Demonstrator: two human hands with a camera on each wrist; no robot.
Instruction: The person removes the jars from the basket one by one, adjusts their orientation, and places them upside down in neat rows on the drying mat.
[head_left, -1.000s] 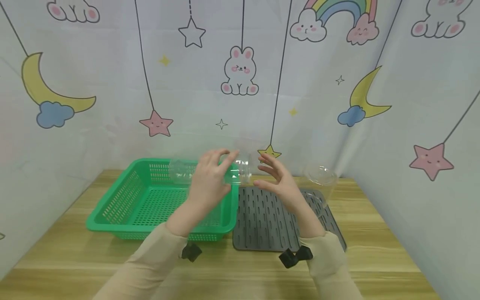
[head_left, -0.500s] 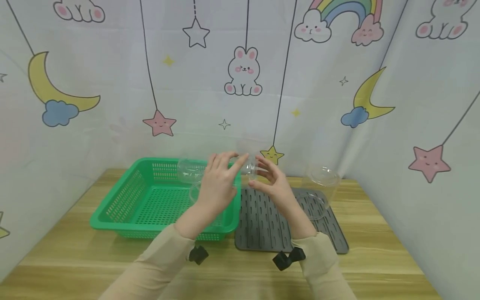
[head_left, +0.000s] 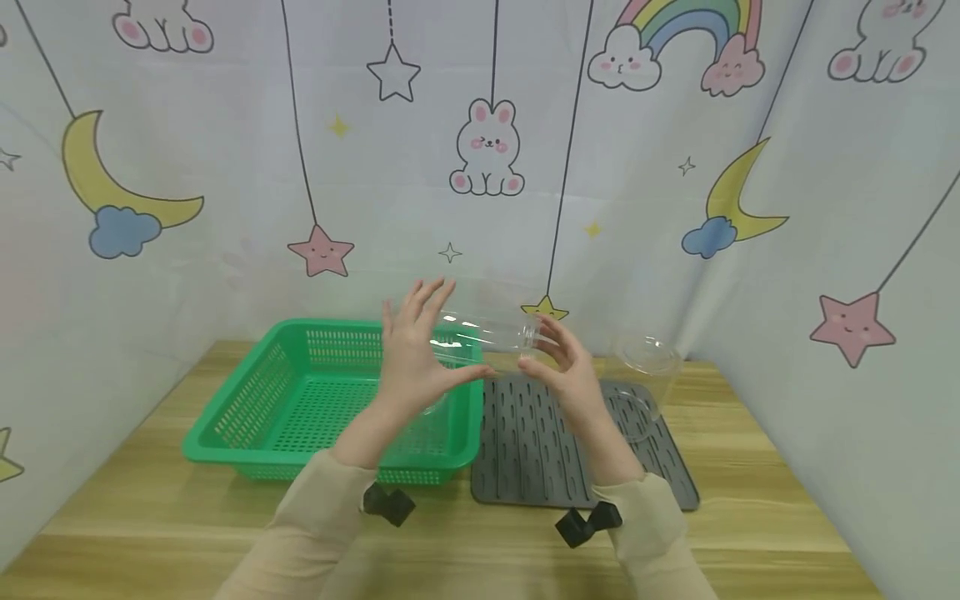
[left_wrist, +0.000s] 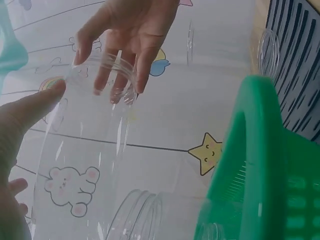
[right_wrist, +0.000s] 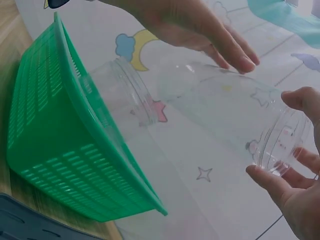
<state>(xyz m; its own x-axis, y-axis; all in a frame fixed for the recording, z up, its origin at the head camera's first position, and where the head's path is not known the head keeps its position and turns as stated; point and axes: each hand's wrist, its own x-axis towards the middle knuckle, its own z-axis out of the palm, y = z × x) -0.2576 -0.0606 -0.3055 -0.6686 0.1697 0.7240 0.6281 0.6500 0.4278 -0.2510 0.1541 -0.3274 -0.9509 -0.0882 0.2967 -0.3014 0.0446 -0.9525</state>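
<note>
A clear plastic jar (head_left: 487, 332) lies nearly level in the air above the basket's right rim and the mat. My right hand (head_left: 566, 375) grips its threaded mouth end, fingers and thumb curled round the rim in the right wrist view. At the other end my left hand (head_left: 412, 358) is spread wide, thumb apart from the fingers, beside the jar's body; whether it touches is hard to tell. Below, a second clear jar (right_wrist: 120, 100) leans out of the green basket (head_left: 197, 446). Another clear jar (head_left: 645, 371) stands on the grey ridged mat (head_left: 525, 450).
The basket is on the left of the wooden table (head_left: 480, 550), its right rim close to the mat. A white patterned curtain (head_left: 390, 183) hangs behind and on both sides. The jar on the mat stands behind and right of my right hand.
My right hand closed in on the jar's mouth and took hold of it. The left hand loosened its grip and spread its fingers. The jar shifted right, out from over the basket.
</note>
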